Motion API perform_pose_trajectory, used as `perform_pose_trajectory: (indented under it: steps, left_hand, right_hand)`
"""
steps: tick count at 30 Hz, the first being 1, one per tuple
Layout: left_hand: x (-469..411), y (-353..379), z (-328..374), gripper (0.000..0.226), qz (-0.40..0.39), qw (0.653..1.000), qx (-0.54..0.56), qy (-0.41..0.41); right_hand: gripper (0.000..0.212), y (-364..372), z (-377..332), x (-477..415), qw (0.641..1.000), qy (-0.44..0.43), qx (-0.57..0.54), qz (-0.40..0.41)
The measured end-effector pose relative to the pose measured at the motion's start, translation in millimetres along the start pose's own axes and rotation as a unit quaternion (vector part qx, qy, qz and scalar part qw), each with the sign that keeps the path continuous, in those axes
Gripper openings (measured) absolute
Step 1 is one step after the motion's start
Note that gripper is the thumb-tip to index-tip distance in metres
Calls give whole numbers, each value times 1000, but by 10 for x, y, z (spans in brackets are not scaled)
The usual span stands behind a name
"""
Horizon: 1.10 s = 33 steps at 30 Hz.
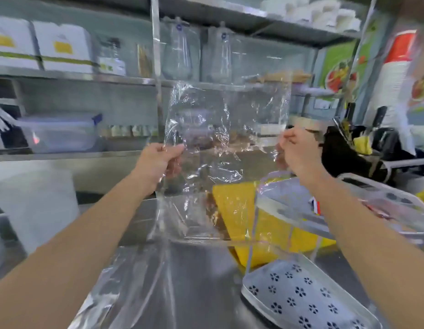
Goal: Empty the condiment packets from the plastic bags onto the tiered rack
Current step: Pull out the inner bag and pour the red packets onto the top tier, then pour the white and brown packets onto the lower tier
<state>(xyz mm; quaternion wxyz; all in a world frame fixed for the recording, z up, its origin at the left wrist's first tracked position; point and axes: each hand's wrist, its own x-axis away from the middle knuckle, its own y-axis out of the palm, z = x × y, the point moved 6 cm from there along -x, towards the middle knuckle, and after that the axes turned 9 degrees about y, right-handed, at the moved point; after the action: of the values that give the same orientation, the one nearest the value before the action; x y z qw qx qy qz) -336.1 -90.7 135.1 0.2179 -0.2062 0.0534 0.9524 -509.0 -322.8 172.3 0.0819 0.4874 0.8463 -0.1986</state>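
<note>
I hold a clear crumpled plastic bag (213, 143) up in front of me with both hands. My left hand (158, 160) grips its left edge and my right hand (298, 153) pinches its right edge. No packets show inside it. Below my right arm stands the tiered rack (308, 298): a perforated grey lower tray with a flower pattern and an upper tray (289, 207) on thin metal posts. A few red and white packets (316, 206) lie on the upper tray, partly hidden by my forearm. Another clear plastic bag (135, 269) lies flat on the steel counter.
A yellow sheet or bag (239, 210) lies on the counter behind the rack. A clear lidded container (59, 134) sits on the back ledge, and a white tub (37, 205) stands at the left. Shelves above hold white boxes (61, 48) and hanging bags. Dark items crowd the right.
</note>
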Motion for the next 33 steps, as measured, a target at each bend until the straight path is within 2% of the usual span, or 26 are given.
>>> perform_pose_trajectory:
  steps: [3,5,8,10,14,18,22,26,28,30,33]
  left_hand:
    - [276,-432,-484,21,55,996,-38,-61]
    - [474,-639,-794,20,71,990,-74,-92]
    - [719,-779,-1128,15,74,986,-85,-126]
    - [804,-794,-1253,15,72,984,-100,-132]
    - [941,-821,-1485,15,88,980,-102,-144]
    - [1138,-817,-1852,16,100,971,-101,-194]
    - [1440,-676,-2228,17,65,962,-94,-249]
    - [1718,-547,-2401,47,4,952,-158,-264]
    - [1782,-505,-2475,51,-35,938,-229,-256]
    - [1835,-450,-2542,48,-111,909,-318,-246]
    - [1947,-391,-2606,48,-217,849,-408,-256]
  right_hand:
    - [16,613,232,127,979,-47,188,-59]
    - [15,848,243,242,943,-87,309,-85]
    - [19,1003,156,407,873,-142,462,-58]
    - [25,1144,198,559,833,-159,526,-64]
    - [33,1453,621,839,833,-140,520,-126]
    - [28,1605,1167,1032,817,-98,543,-169]
    - [25,1648,1681,1140,819,-38,536,-203]
    - [36,1650,2035,1216,823,36,524,-214]
    - [43,1628,2210,1251,819,71,524,-221]
    - [43,1602,2395,1290,802,93,541,-236]
    - [34,1574,2573,1352,777,106,564,-258]
